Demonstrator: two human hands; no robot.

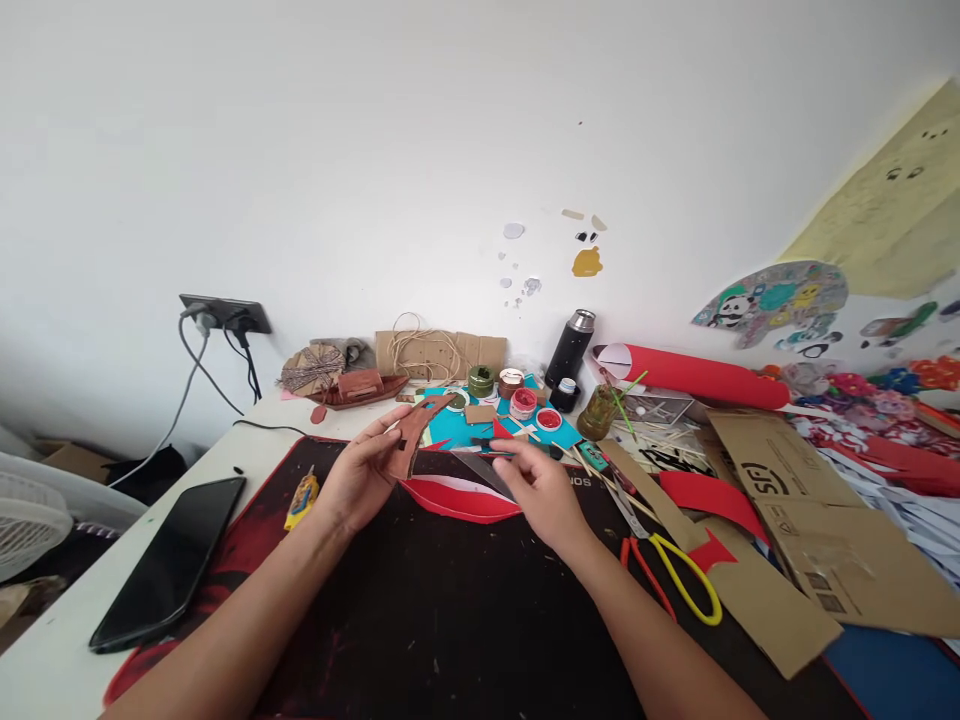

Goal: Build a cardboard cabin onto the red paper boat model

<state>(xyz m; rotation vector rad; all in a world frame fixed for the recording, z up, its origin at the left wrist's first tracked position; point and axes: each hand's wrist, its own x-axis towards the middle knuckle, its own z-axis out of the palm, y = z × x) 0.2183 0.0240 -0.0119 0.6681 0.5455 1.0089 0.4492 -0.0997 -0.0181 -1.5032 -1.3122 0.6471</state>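
My left hand (pixel 365 470) pinches a brown-painted cardboard piece (pixel 412 432) with cut-out openings, held up off the mat. Close to its right, my right hand (pixel 536 483) has its fingers closed around a thin, dark grey, blade-like strip (pixel 484 470); its exact kind is unclear. A small black piece with a pale tip lies or is held by those fingertips; I cannot tell which. Below and behind both hands rests a red, boat-shaped paper piece (pixel 461 505) on the black mat (pixel 450 620).
Paint jars (pixel 523 403) stand on a blue sheet (pixel 442 425) at the back. Scissors (pixel 675 570) and cardboard (pixel 825 530) lie right. A yellow cutter (pixel 302 500) and a phone (pixel 172 560) lie left. By the wall are a brown model boat (pixel 360 388) and a black flask (pixel 571 350).
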